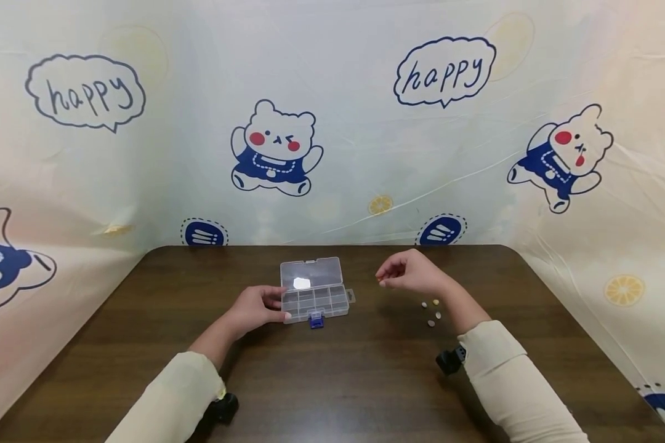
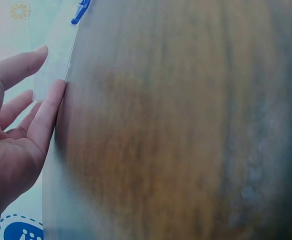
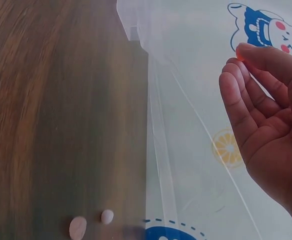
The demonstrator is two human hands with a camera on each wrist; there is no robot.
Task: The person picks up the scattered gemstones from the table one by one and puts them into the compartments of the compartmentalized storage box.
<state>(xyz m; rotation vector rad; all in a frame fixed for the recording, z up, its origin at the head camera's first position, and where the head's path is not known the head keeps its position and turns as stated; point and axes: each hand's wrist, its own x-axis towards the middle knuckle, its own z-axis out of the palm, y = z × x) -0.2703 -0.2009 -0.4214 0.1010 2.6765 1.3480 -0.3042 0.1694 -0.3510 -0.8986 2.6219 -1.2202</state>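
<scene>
A clear plastic box (image 1: 316, 301) with small compartments lies on the brown table, lid (image 1: 313, 272) raised at the back, blue latch (image 1: 316, 320) at the front. My left hand (image 1: 257, 306) holds its left end, thumb at the front corner and fingers farther back. The left wrist view shows the fingers (image 2: 48, 107) against the box's edge. Right of the box, my right hand (image 1: 412, 272) hovers above the table. Its thumb and fingertips pinch a small orange-red piece (image 3: 240, 53), mostly covered, its kind unclear.
Below the right wrist lie several small pebble-like pieces: a yellow one (image 1: 436, 302), and pale ones such as the pinkish piece (image 3: 78, 228). A hanging tab (image 1: 351, 296) juts from the box's right end. A printed cloth backdrop (image 1: 354, 141) stands behind the table (image 1: 366, 381).
</scene>
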